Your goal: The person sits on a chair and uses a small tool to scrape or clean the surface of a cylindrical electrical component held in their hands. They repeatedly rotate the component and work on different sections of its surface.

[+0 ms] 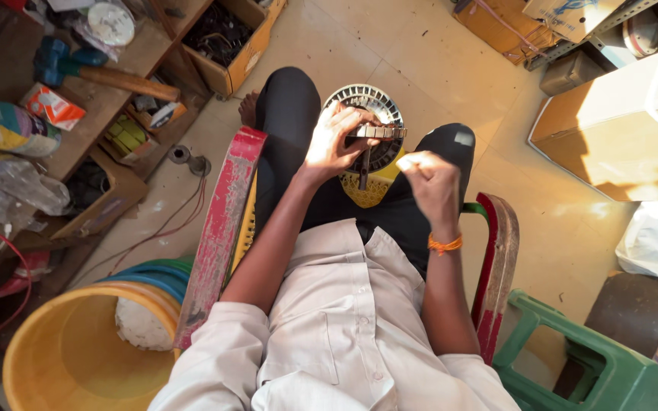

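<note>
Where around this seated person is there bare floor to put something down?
Bare tiled floor lies ahead of the knees, between the wooden crate and the cardboard box. The shelves on the left are crowded; buckets fill the near corner.

the pale tiled floor (436,61) carries nearly everything here. a red-armed chair (222,221) stands on it, right under the hands and the round metal part they grip. down and to the left of that grip sits a yellow bucket (70,358), touching a stack of blue and green tubs (154,272). further left of the grip runs a low wooden bench (78,137), with a blue-headed mallet (93,70) and a small orange box (53,105) lying on top. to the right of the grip rests a large cardboard box (626,122), and below it a green plastic stool (588,365).
</note>
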Available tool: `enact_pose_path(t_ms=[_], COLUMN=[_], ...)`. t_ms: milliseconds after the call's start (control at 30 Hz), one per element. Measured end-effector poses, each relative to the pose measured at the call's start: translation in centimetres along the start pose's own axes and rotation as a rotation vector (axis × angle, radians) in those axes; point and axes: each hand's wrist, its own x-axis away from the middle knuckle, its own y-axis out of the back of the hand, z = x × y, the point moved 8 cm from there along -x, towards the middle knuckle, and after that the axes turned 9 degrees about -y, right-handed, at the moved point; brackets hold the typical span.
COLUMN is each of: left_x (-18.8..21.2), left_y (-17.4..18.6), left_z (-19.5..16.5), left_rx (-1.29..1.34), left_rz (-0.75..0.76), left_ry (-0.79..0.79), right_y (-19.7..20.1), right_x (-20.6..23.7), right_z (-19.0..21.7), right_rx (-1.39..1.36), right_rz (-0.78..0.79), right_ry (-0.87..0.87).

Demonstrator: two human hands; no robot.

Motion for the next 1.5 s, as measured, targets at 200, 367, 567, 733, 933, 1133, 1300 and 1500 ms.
enact_pose_path(t_ms=[200, 367, 567, 733, 933, 1133, 1300, 1500], left_x=[0.1, -0.1, 0.1, 0.2, 0.3, -0.5, -0.9, -0.9], left_y=[-0.2, 0.1, 0.2, 0.0, -1.6, -1.5, -1.7, -2.1], left_z=[0.0, -0.2, -0.5, 1.1, 5.5, 4.9, 4.6, 5.2], left_rx=[-0.027, 0.017, 0.000, 0.280, 1.086, 1.026, 1.133, 1.056], left_rz=[0.001, 0.011, -0.006, 0.060, -0.099, 0.038, 0.163, 0.177], left_ry=[-0.016, -0.002, -0.018, 0.167, 0.759, 0.547, 0.451, 0.498], right_y=[0.6, -0.4, -0.5, -2.0, -3.8, -2.3, -2.0, -3.5], right_x=[-0.9, -2.1, -4.8, -8.9, -9.7, -6.1, -1.8, -0.3], right_z=[8.3, 11.0, 9.9, 8.3, 8.2, 10.6, 10.3, 7.2], right_rx=[0.132, 0.190, 0.130, 0.250, 0.321, 0.221, 0.165, 0.096], right_rz=[0.039, 0.070, 0.072, 0.088, 0.157, 0.211, 0.176, 0.123], right_ry=[0.438, 0.496, 0.419, 0.354, 0.375, 0.416, 0.326, 0.133])
